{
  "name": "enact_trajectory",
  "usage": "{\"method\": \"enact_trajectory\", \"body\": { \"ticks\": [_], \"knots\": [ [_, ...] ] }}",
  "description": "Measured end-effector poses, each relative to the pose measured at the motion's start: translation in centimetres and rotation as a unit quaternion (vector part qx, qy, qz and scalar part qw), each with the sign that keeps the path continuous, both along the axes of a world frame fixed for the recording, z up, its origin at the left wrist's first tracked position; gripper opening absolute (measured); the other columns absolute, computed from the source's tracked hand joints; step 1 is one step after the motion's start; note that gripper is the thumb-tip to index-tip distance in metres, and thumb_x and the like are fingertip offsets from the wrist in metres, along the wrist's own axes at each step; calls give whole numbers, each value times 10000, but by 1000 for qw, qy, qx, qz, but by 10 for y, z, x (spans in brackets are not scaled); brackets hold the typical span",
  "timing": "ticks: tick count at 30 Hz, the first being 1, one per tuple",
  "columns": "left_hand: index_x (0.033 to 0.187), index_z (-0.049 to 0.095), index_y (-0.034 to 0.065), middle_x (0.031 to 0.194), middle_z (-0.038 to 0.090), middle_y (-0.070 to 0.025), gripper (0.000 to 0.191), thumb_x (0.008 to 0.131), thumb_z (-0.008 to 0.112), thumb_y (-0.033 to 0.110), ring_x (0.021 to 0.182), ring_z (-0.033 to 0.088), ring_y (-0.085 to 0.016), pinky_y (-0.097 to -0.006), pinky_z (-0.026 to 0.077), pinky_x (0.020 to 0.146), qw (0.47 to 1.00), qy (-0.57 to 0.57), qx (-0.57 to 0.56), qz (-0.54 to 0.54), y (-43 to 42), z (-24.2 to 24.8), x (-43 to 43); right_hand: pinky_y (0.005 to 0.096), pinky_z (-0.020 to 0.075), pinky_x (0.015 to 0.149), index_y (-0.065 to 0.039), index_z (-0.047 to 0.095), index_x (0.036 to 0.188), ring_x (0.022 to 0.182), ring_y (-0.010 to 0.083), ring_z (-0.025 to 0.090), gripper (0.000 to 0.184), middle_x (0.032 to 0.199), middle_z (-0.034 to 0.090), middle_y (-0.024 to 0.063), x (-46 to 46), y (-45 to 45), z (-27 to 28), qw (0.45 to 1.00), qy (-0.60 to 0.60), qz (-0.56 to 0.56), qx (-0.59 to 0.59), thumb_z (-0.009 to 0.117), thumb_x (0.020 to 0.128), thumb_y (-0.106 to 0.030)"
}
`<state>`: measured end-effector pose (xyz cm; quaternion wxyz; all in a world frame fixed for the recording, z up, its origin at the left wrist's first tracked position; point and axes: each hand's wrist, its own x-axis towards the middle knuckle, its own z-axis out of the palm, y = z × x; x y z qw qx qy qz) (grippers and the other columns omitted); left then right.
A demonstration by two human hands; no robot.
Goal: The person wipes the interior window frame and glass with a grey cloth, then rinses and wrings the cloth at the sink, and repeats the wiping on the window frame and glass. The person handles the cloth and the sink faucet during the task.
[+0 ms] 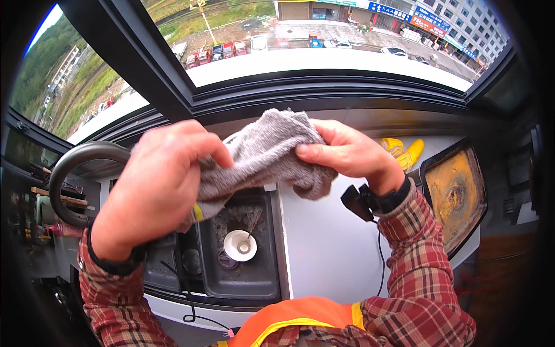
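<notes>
A grey terry cloth [269, 152] is stretched between my two hands, above the sink and the counter. My left hand [167, 182] grips its left part, where a yellow edge shows below the fingers; this hand is slightly blurred. At the other end, my right hand [347, 152] pinches the cloth with the thumb on top. Below the cloth lies a black sink basin [264, 277]. Inside it sits a white bowl [231, 234] with a thin utensil in it, near the drain. The cloth and my left hand hide part of the sink.
The white countertop [329, 256] is to the right of the sink, crossed by a black cable [380, 260]. Yellow corn cobs [409, 156] and a stained black pan [455, 195] lie further right. A dark faucet [69, 173] curves up at left. Window frames [325, 93] run behind.
</notes>
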<state>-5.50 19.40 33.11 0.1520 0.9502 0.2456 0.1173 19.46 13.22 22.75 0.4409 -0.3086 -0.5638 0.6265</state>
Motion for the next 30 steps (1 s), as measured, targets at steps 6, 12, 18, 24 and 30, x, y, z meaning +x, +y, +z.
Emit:
{"method": "enact_trajectory", "body": {
  "ticks": [6,12,18,24,30],
  "knots": [
    [935,641,31,848,550,-119,342,683,478,-133,792,585,-308,-354,485,689,987,-62,-139,-56,-58,-17,2,287,459,919,-9,538,1237,1027,102,560,354,1132,611,26,2,-50,-6,987,49,-126,-90,614,926,-162],
    [764,608,8,835,561,-120,162,729,461,-50,836,558,-295,-339,449,739,953,-96,276,81,37,-9,9,289,478,877,-21,593,1168,974,124,591,390,1076,635,47,11,-1,-12,963,-74,-256,44,707,847,-212],
    [758,700,31,1002,559,-93,151,733,572,106,1074,496,-243,-341,489,807,916,263,281,109,123,-96,27,379,438,805,-82,686,950,927,269,525,407,899,604,97,1,85,-38,665,-619,-285,306,680,769,-447],
    [917,702,12,1198,507,-101,231,737,567,62,1172,452,-271,-361,439,898,942,234,210,120,140,-127,23,365,437,785,-83,693,902,891,256,515,430,861,583,85,4,112,-51,616,-681,-214,332,672,769,-491],
    [1063,643,25,1303,414,-132,398,689,523,-34,1250,344,-343,-407,312,1065,974,141,-65,168,144,-126,48,382,447,827,-37,696,911,921,288,515,480,923,609,115,-1,123,-43,722,-621,-166,258,701,745,-488]
  ]
}}
